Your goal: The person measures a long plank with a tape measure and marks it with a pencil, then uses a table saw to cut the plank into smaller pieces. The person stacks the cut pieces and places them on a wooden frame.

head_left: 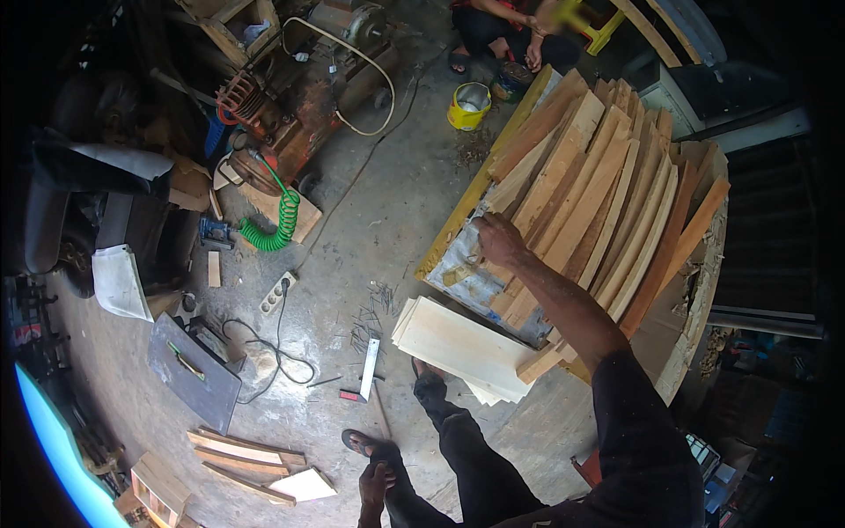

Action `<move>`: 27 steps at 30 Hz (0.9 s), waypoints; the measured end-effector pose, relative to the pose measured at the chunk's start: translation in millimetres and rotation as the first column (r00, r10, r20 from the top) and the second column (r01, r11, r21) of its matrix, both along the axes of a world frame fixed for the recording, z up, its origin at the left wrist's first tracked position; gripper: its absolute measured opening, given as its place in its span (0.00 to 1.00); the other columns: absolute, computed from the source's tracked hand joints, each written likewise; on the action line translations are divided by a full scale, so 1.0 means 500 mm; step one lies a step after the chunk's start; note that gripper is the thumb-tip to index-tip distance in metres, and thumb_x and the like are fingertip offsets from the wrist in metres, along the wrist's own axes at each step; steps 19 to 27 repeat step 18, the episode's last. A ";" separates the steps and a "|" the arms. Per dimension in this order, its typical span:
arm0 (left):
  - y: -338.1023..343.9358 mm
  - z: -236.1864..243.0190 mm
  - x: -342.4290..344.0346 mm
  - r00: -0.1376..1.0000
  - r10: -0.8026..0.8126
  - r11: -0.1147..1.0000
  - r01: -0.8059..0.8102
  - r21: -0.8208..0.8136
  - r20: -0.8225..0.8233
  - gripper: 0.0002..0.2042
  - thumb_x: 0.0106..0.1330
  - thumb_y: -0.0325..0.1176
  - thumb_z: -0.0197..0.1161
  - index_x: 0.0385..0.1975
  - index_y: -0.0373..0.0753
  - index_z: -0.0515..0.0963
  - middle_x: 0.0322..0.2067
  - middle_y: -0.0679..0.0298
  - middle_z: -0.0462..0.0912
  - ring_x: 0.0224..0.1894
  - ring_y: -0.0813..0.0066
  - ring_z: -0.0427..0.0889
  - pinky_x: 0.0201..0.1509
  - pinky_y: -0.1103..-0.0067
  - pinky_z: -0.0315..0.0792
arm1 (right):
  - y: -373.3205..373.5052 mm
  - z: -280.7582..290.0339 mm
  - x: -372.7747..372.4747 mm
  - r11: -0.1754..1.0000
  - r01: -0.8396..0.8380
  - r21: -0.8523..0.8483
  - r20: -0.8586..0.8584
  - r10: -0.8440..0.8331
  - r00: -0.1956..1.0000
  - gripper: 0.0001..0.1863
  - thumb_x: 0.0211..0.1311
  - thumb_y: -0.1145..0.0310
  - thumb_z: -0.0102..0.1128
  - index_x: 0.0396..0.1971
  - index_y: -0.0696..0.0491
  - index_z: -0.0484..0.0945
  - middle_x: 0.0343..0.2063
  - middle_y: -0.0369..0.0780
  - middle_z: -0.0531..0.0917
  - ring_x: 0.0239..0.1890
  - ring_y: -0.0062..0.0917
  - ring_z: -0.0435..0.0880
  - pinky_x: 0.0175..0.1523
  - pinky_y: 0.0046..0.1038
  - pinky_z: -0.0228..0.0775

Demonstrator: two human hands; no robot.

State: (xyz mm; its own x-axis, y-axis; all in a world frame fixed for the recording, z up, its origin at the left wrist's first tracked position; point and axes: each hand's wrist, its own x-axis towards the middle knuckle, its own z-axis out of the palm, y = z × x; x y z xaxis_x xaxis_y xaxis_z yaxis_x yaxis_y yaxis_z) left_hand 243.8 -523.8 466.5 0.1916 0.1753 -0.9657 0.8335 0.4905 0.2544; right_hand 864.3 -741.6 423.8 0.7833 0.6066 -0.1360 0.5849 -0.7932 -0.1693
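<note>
My right hand (502, 239) reaches over the near left part of a low table, its fingers curled down by the table edge. Whatever is between its fingertips, if anything, is too small to make out. Beside it lies a large stack of long, slightly curved wooden slats (572, 189) on the table, whose top (466, 255) is partly covered with paper. My left hand (377, 480) hangs low by my leg with its fingers curled in; any thing inside them is hidden. Pale thin boards (462, 343) are piled at the table's near end.
A try square (370, 370) and scattered nails (365, 326) lie on the floor. Left are a power strip (278, 295), a grey panel (189, 370) and curved slats (242, 458). Farther off stand a compressor (282, 145) with a green coiled hose (280, 224), a yellow bucket (469, 106) and a seated person (510, 31).
</note>
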 end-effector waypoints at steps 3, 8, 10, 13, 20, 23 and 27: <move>-0.093 0.034 0.089 0.999 0.026 0.999 -0.026 -0.042 -0.021 0.16 0.77 0.37 0.57 0.53 0.31 0.79 0.40 0.55 0.86 0.38 0.69 0.88 0.41 0.76 0.83 | 0.020 -0.018 0.173 0.994 -0.019 -0.110 0.070 0.027 0.997 0.18 0.63 0.70 0.58 0.52 0.58 0.79 0.49 0.48 0.82 0.59 0.42 0.78 0.61 0.44 0.74; -0.143 0.047 0.135 0.995 -0.095 0.986 0.090 -0.142 -0.028 0.19 0.78 0.42 0.57 0.58 0.33 0.77 0.40 0.57 0.85 0.42 0.68 0.87 0.46 0.73 0.81 | -0.088 -0.080 0.282 0.980 -0.045 -0.196 0.106 0.066 0.992 0.19 0.69 0.58 0.59 0.51 0.56 0.82 0.53 0.42 0.81 0.59 0.37 0.76 0.67 0.41 0.68; -0.129 0.043 0.112 0.995 -0.036 0.992 0.025 -0.121 -0.090 0.20 0.78 0.42 0.57 0.58 0.32 0.76 0.40 0.57 0.85 0.41 0.67 0.87 0.46 0.73 0.81 | -0.089 -0.056 0.273 0.977 -0.124 -0.171 0.016 0.129 0.992 0.18 0.69 0.59 0.60 0.50 0.56 0.82 0.53 0.42 0.81 0.59 0.37 0.76 0.68 0.41 0.67; -0.081 0.049 0.105 0.992 0.025 0.996 -0.035 -0.082 -0.122 0.19 0.77 0.43 0.58 0.56 0.32 0.77 0.40 0.56 0.85 0.40 0.65 0.87 0.45 0.71 0.82 | -0.109 0.027 0.253 0.981 -0.146 -0.128 -0.036 0.142 0.989 0.16 0.68 0.61 0.62 0.48 0.56 0.83 0.53 0.41 0.81 0.60 0.36 0.75 0.69 0.41 0.66; -0.003 0.045 0.107 0.994 0.083 0.996 -0.081 0.038 -0.066 0.20 0.75 0.44 0.60 0.55 0.33 0.76 0.41 0.53 0.85 0.40 0.63 0.87 0.43 0.70 0.83 | -0.232 0.036 0.191 0.979 -0.036 -0.201 -0.004 0.036 0.999 0.18 0.69 0.59 0.64 0.53 0.53 0.83 0.55 0.41 0.81 0.66 0.31 0.72 0.76 0.45 0.58; -0.003 0.045 0.107 0.994 0.083 0.996 -0.081 0.038 -0.066 0.20 0.75 0.44 0.60 0.55 0.33 0.76 0.41 0.53 0.85 0.40 0.63 0.87 0.43 0.70 0.83 | -0.232 0.036 0.191 0.979 -0.036 -0.201 -0.004 0.036 0.999 0.18 0.69 0.59 0.64 0.53 0.53 0.83 0.55 0.41 0.81 0.66 0.31 0.72 0.76 0.45 0.58; -0.003 0.045 0.107 0.994 0.083 0.996 -0.081 0.038 -0.066 0.20 0.75 0.44 0.60 0.55 0.33 0.76 0.41 0.53 0.85 0.40 0.63 0.87 0.43 0.70 0.83 | -0.232 0.036 0.191 0.979 -0.036 -0.201 -0.004 0.036 0.999 0.18 0.69 0.59 0.64 0.53 0.53 0.83 0.55 0.41 0.81 0.66 0.31 0.72 0.76 0.45 0.58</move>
